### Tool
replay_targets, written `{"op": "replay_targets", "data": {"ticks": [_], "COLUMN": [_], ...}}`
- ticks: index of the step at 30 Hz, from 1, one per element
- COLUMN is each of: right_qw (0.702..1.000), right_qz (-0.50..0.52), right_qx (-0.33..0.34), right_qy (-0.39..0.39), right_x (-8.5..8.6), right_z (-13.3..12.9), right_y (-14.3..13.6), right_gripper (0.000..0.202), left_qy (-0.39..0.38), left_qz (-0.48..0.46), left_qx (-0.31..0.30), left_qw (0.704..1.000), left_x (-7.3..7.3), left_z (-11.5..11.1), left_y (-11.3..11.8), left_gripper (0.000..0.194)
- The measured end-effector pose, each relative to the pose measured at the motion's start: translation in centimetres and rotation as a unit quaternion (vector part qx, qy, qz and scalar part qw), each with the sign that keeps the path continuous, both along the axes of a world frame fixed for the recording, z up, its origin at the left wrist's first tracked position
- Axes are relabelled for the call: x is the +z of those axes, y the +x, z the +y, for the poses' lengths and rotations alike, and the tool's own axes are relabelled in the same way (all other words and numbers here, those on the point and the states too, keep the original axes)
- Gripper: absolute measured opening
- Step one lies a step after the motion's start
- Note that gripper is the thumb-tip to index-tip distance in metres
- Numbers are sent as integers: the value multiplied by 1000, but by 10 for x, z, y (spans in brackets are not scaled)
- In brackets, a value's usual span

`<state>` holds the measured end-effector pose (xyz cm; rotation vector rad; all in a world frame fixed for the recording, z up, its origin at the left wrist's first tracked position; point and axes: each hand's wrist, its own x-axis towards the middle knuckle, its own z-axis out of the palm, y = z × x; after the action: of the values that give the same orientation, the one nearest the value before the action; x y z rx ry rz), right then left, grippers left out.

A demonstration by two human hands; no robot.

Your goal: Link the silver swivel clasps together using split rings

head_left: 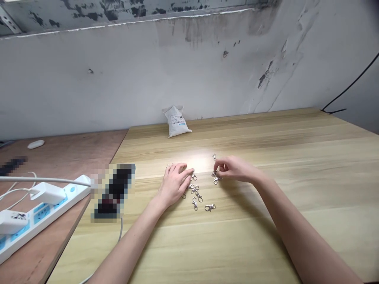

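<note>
Several small silver swivel clasps (210,207) lie scattered on the light wood table. My left hand (175,184) rests flat over part of this scatter, fingers outstretched, and hides some of the pieces. Just off its fingertips is one clasp (194,174), and more lie below its thumb. To the right, my right hand (232,169) has thumb and forefinger curled together in a pinch on a clasp (214,173), partly covered by the fingers. Another clasp (216,180) sits right under that pinch, and a single clasp (214,156) lies just beyond the hand.
A white plastic parcel (177,122) with a label stands near the wall. On the left are a blurred-out phone-like object (115,191), a white power strip (44,213) with plugged-in chargers and cables, and a white oval object (36,144). A black cable (352,81) hangs at the far right.
</note>
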<state>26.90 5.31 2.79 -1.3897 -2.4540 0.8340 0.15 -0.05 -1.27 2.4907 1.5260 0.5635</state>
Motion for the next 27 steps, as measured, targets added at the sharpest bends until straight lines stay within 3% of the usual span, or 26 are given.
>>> {"op": "replay_targets", "data": {"ticks": [5, 11, 18, 27], "right_qw": [1000, 994, 989, 997], "right_qz": [-10, 4, 3, 1], "right_qx": [-26, -3, 8, 1], "right_qy": [11, -112, -146, -82], "right_x": [4, 8, 3, 4], "right_z": [-1, -8, -10, -8], "right_y": [3, 10, -3, -7], "right_gripper": [8, 14, 6, 10], "left_qy": [-1, 2, -5, -1], "left_qz": [-3, -9, -10, -2], "left_qx": [-1, -4, 0, 5], "left_qw": [1000, 1000, 1000, 1000], "left_x": [-1, 0, 2, 0], "left_z": [0, -1, -2, 0], "left_y": [0, 1, 1, 1], "left_gripper": [33, 32, 32, 35]}}
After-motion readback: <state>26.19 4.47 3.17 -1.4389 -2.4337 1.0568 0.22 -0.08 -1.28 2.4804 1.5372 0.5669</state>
